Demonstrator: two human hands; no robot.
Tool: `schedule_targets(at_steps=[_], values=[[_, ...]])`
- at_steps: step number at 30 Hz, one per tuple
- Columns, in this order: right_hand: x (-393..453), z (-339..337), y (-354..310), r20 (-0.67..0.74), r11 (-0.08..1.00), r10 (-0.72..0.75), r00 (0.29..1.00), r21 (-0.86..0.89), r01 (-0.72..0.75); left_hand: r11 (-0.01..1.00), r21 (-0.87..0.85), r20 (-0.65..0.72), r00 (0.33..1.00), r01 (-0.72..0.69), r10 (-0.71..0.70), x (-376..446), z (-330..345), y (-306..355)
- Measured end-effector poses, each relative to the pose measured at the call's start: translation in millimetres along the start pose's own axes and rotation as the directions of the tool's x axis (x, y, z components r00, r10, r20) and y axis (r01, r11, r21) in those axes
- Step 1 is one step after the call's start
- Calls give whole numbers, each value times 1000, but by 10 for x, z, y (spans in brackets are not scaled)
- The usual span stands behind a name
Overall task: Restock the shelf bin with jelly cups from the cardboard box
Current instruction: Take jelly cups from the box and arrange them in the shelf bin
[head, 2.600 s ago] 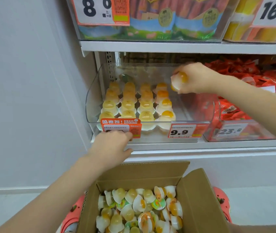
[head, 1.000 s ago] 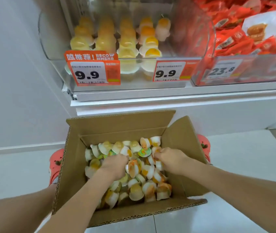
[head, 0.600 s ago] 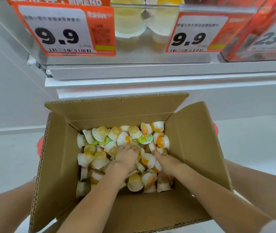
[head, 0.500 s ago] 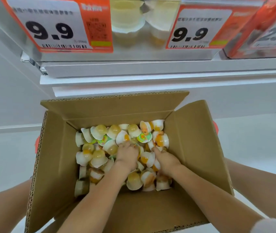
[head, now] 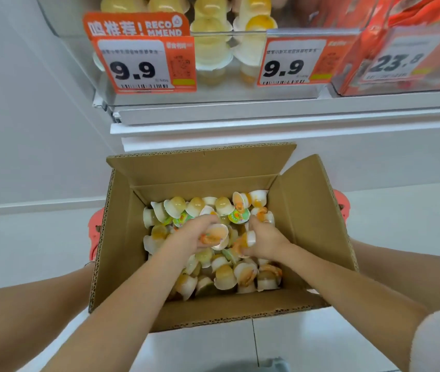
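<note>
Head view looks down into the open box on the floor below the shelf, so both arms can reach straight in. The left hand has its grip clenched round one cup, lid turned up toward the camera. The right hand likewise grips a cup between thumb and fingers, just beside the other. Taking one in each hand probably halves the trips up to the bin. Loose cups lie heaped in the box, tipped every way; those in the bin stand in neat rows behind the price tags, with room seemingly left further back.
</note>
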State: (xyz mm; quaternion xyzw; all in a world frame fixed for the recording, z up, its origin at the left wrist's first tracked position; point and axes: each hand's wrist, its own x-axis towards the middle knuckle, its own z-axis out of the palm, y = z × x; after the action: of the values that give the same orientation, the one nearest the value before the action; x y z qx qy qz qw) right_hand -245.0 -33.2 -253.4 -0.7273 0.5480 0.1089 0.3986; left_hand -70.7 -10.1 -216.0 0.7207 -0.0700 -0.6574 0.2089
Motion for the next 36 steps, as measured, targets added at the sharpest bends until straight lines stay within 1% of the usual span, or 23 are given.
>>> schedule_targets(at_steps=[1, 2, 3, 4, 5, 7, 9, 11, 13, 14, 15, 17, 19, 21, 24, 27, 31, 36], values=[[-57, -131, -102, -40, 994, -2, 999, 109, 6, 985, -166, 65, 997, 53, -43, -142, -45, 69], [-128, -283, -214, -66, 971, 8, 998, 238, 8, 957, -278, 117, 992, 83, -52, -269, -84, 138], [-198, -449, -325, -65, 925, 24, 998, 381, 2, 937, -336, 151, 988, 90, -40, -389, -124, 215], [-280, -616, -427, -44, 856, 29, 999, 517, -2, 929, -361, 178, 984, 85, -21, -508, -160, 298], [-372, -783, -524, -34, 796, 4, 999, 606, 18, 927, -368, 200, 980, 73, 2, -636, -179, 391], [-589, -1119, -706, -90, 742, -75, 993, 660, 115, 927, -374, 246, 967, 32, 66, -916, -182, 596], [-866, -1429, -902, -185, 672, -188, 965, 692, 264, 932, -360, 284, 947, -38, 149, -1277, -154, 798], [-1121, -1693, -1073, -266, 546, -279, 923, 746, 380, 937, -327, 314, 922, -119, 226, -1642, -130, 974], [-1314, -1889, -1191, -318, 439, -354, 880, 774, 457, 924, -339, 357, 885, -175, 298, -1961, -134, 1098], [-1389, -1962, -1240, -357, 403, -385, 851, 765, 503, 914, -360, 394, 857, -190, 333, -2084, -139, 1151], [-1428, -2019, -1268, -407, 394, -408, 817, 729, 560, 903, -379, 432, 824, -202, 366, -2181, -139, 1194], [-1477, -2094, -1324, -496, 431, -419, 760, 628, 648, 877, -427, 489, 759, -221, 430, -2303, -136, 1241], [-1483, -2143, -1356, -539, 465, -416, 732, 566, 681, 843, -486, 534, 685, -232, 496, -2309, -149, 1234], [-1439, -2195, -1370, -540, 515, -424, 727, 517, 684, 834, -485, 570, 627, -264, 530, -2256, -179, 1233], [-1368, -2250, -1375, -503, 565, -452, 737, 478, 672, 815, -518, 580, 593, -261, 559, -2201, -234, 1241], [-1310, -2273, -1400, -464, 622, -499, 732, 396, 676, 780, -588, 531, 626, -214, 571, -2157, -249, 1263], [-1272, -2241, -1420, -385, 677, -530, 755, 344, 651, 793, -559, 468, 697, -242, 543, -2176, -205, 1273], [-1283, -2208, -1432, -459, 705, -505, 731, 270, 656, 823, -491, 434, 738, -287, 516, -2206, -174, 1254]])
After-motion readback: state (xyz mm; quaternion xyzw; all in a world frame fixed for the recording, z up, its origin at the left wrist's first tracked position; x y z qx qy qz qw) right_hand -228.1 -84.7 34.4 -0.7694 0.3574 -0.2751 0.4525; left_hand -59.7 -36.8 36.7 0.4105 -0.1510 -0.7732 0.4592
